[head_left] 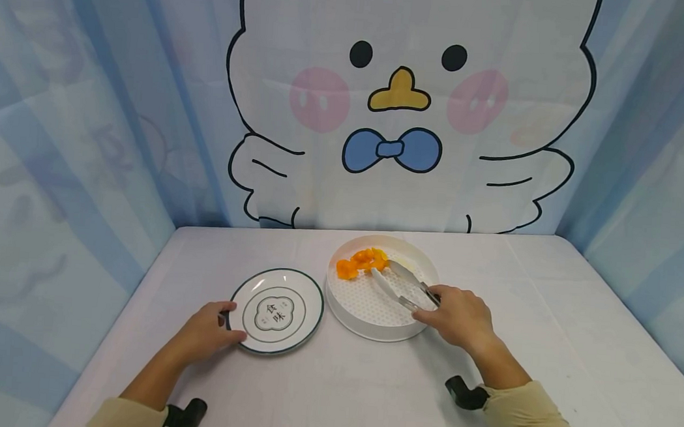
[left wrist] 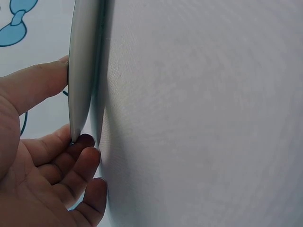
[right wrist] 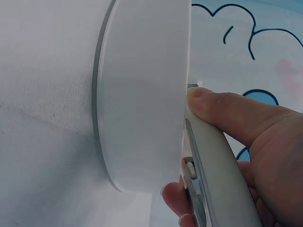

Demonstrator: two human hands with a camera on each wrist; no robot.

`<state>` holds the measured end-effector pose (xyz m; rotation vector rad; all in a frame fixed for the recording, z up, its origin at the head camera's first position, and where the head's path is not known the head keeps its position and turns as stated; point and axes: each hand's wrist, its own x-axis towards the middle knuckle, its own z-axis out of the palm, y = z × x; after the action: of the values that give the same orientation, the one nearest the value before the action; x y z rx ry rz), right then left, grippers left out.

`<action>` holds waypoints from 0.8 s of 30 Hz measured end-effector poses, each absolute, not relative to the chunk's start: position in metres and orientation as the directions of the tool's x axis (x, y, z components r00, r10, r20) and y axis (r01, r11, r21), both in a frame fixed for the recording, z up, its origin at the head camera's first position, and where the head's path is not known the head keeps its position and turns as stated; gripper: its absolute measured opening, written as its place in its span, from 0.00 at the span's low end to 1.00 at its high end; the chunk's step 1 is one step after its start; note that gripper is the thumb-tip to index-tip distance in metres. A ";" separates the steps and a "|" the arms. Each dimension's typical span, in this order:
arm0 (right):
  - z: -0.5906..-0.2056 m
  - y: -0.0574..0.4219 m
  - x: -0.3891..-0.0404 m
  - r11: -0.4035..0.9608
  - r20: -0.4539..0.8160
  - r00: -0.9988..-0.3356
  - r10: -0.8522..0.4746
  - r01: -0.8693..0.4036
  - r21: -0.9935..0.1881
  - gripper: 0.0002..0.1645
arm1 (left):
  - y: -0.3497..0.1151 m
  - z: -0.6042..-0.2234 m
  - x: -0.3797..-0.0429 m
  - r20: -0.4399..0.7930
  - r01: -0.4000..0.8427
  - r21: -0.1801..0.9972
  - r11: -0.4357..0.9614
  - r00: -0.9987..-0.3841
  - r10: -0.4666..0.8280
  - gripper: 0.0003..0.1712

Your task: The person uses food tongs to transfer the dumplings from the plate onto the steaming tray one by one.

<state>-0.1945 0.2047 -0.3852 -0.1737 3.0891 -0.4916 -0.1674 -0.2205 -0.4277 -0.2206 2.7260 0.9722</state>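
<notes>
A white plate (head_left: 307,306) with a dark green rim and printed characters lies on the table. My left hand (head_left: 208,333) holds its left edge, thumb and fingers spread along the rim; the left wrist view shows the plate's side (left wrist: 83,71) between them. To its right stands a round white tray (head_left: 365,316) with a dotted base and raised wall. Bright orange pieces (head_left: 363,259), probably food, sit at its back left. My right hand (head_left: 459,315) grips metal tongs (head_left: 404,301) with pale handles over the tray. One tong tip reaches the orange pieces; whether it grips any I cannot tell.
A white cloth covers the table (head_left: 342,396). Behind it hangs a curtain (head_left: 390,197) with a cartoon bird, and blue curtains (head_left: 75,158) close off both sides. The plate and tray sit almost side by side.
</notes>
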 end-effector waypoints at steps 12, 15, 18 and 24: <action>-0.379 0.206 -0.193 0.942 0.048 -0.995 -0.088 -0.099 -0.321 0.41 | -0.220 -0.428 -0.168 -0.276 -0.226 0.602 0.766 -0.959 -0.066 0.45; -0.377 0.204 -0.192 0.941 0.046 -0.995 -0.087 -0.098 -0.325 0.41 | -0.220 -0.428 -0.168 -0.277 -0.228 0.603 0.765 -0.959 -0.067 0.45; -0.375 0.201 -0.190 0.937 0.059 -0.994 -0.091 -0.106 -0.333 0.41 | -0.220 -0.428 -0.168 -0.276 -0.226 0.603 0.765 -0.959 -0.066 0.45; -0.375 0.193 -0.186 0.925 0.105 -0.987 -0.122 -0.152 -0.348 0.40 | -0.220 -0.428 -0.168 -0.279 -0.230 0.603 0.764 -0.958 -0.069 0.44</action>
<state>-0.1861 0.1928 -0.3749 -0.2253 3.1624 -0.5826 -0.1678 -0.2196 -0.4284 -0.2346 2.7200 0.9765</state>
